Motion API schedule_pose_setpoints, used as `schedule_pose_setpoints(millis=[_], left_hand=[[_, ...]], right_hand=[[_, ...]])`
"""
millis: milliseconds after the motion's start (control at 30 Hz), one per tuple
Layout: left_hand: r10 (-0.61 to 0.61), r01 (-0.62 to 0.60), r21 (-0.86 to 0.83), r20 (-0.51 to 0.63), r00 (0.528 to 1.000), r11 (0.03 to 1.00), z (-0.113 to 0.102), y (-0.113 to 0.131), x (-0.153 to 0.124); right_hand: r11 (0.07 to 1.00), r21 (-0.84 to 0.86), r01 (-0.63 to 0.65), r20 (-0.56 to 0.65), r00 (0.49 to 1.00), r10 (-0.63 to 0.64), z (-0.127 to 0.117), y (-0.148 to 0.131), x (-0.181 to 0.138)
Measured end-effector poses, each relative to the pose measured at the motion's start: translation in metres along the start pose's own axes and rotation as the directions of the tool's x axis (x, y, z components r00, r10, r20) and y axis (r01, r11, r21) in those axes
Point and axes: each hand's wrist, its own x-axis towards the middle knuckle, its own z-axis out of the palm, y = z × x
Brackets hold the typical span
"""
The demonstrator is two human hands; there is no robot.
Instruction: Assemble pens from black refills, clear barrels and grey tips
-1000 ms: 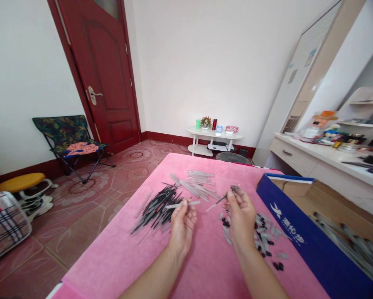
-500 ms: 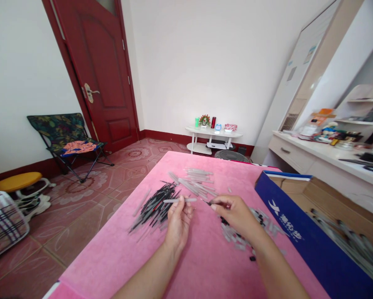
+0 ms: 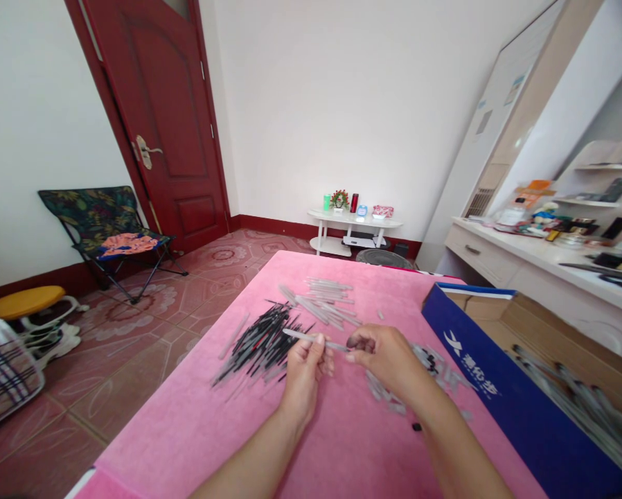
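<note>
My left hand [image 3: 305, 369] is closed on a clear pen barrel [image 3: 300, 336] that points up and to the left. At that barrel's right end my right hand [image 3: 381, 353] pinches a thin dark refill, most of it hidden by the fingers. Both hands hover over a pink cloth [image 3: 311, 443]. Left of my left hand lies a heap of black refills [image 3: 262, 339]. Beyond the hands is a bunch of clear barrels [image 3: 324, 301]. Small grey and black caps [image 3: 425, 374] are scattered beside my right wrist.
A blue cardboard box [image 3: 477, 374] holding assembled pens stands at the right edge of the cloth. Behind it runs a white desk [image 3: 523, 267] with clutter. On the tiled floor are a folding chair [image 3: 108, 232], a yellow stool [image 3: 28, 301], a low white table [image 3: 355, 229] and a red door [image 3: 160, 118].
My right hand has moved left from the caps to the barrel's right end, taking the dark refill with it. My left hand has tilted the barrel a little. The view has drifted.
</note>
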Motion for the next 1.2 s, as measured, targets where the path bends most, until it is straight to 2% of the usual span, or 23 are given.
schedule_pose_setpoints(millis=[100,267,367,433,500,600,733,867,1067,1200], left_hand=[[-0.063,0.063,-0.055,0.007,0.998,0.996,0.001,-0.002,-0.001],[-0.161,0.138,-0.267,-0.069,0.985,0.954,-0.004,-0.002,0.004],[-0.174,0.123,-0.408,-0.089,0.981,0.904,-0.010,0.001,0.009],[-0.207,0.135,-0.499,-0.092,0.974,0.856,-0.012,0.004,0.012],[-0.251,0.155,-0.574,-0.091,0.964,0.804,-0.012,0.007,0.013],[-0.299,0.182,-0.627,-0.085,0.950,0.757,-0.013,0.010,0.013],[-0.325,0.225,-0.645,-0.039,0.945,0.730,-0.016,0.010,0.013],[-0.331,0.241,-0.627,-0.030,0.943,0.741,-0.015,0.008,0.012],[-0.255,0.191,-0.513,-0.057,0.965,0.837,-0.013,0.002,0.011],[-0.227,0.183,-0.432,-0.052,0.973,0.883,-0.014,0.000,0.010]], right_hand=[[0.997,0.075,-0.030,-0.003,1.000,0.030,0.001,0.000,0.000],[0.966,0.257,-0.022,0.084,0.996,0.000,-0.008,-0.010,-0.005],[0.955,0.287,-0.076,0.058,0.996,0.061,-0.024,-0.016,-0.006],[0.954,0.283,-0.102,-0.002,0.994,0.107,-0.035,-0.012,-0.005],[0.967,0.233,-0.107,-0.101,0.986,0.133,-0.043,-0.001,-0.002],[0.990,0.008,-0.142,-0.184,0.973,0.141,-0.042,0.025,0.002],[0.955,-0.234,-0.180,-0.109,0.981,0.158,-0.017,0.058,0.001],[0.907,-0.367,-0.208,-0.038,0.977,0.209,0.006,0.069,-0.001],[0.862,-0.455,-0.226,-0.059,0.973,0.224,0.012,0.069,-0.002],[0.884,-0.401,-0.241,-0.093,0.971,0.222,0.008,0.065,-0.001]])
